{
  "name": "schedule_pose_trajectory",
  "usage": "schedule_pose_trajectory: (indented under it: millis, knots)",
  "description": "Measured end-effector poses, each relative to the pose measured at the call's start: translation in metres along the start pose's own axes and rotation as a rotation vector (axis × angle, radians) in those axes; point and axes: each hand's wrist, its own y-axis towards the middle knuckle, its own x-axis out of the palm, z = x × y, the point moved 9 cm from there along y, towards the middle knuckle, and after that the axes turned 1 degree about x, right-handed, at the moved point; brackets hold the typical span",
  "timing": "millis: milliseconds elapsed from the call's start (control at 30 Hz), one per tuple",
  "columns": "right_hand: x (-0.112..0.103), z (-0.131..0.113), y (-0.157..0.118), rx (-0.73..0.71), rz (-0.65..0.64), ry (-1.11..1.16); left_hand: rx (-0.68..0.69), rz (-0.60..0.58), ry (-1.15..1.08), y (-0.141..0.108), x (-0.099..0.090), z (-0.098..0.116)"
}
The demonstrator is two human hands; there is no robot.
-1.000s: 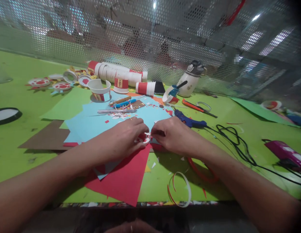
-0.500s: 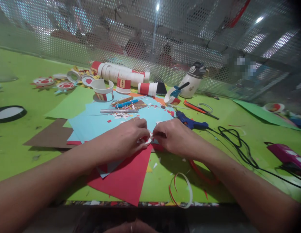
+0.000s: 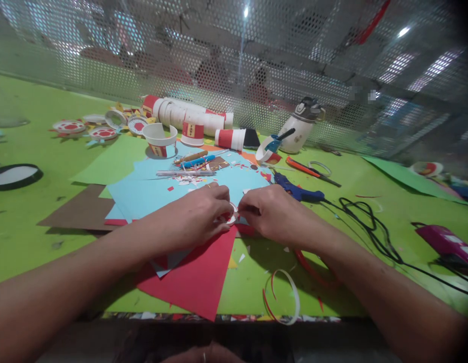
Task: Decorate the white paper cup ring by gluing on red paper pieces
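Observation:
Over the front edge of the papers, my left hand [image 3: 205,212] is closed around a small round white-and-red paper piece [image 3: 232,218], which looks like the cut-off bottom of a paper cup. My fingers hide most of it. Against its right edge, my right hand [image 3: 269,214] is pinched; whatever lies between those fingertips is too small to make out. A red paper sheet [image 3: 196,282] lies below the hands, and light blue sheets [image 3: 143,191] lie behind them. Just beyond my right hand rests a blue glue gun [image 3: 297,190].
Behind the hands lie pens [image 3: 198,161] among paper scraps. Farther back are a cut paper cup [image 3: 159,136], stacked cups [image 3: 192,116] and a bottle [image 3: 299,128]. Decorated paper discs [image 3: 102,133] sit at left, a box cutter [image 3: 302,166] at right. A black cable [image 3: 373,227] crosses the right side.
Both hands stay in place with only slight finger movement around the round paper piece. The view has shifted very slightly.

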Motion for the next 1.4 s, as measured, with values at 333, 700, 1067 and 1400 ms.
schedule_pose_trajectory:
  millis: [333,700,1067,1400]
  knots:
    - [-0.011,0.006,-0.001,-0.013,0.082,-0.009,-0.039,-0.019,0.018,0.002,0.000,-0.003]
    - [-0.017,0.011,0.000,-0.008,0.127,0.024,0.014,-0.016,0.037,-0.001,0.003,0.000]
    - [-0.024,0.015,-0.003,-0.026,0.193,0.055,0.008,-0.024,0.007,0.000,0.002,0.000]
    - [-0.029,0.017,-0.004,-0.033,0.218,0.096,-0.016,-0.014,0.024,-0.001,0.004,-0.003]
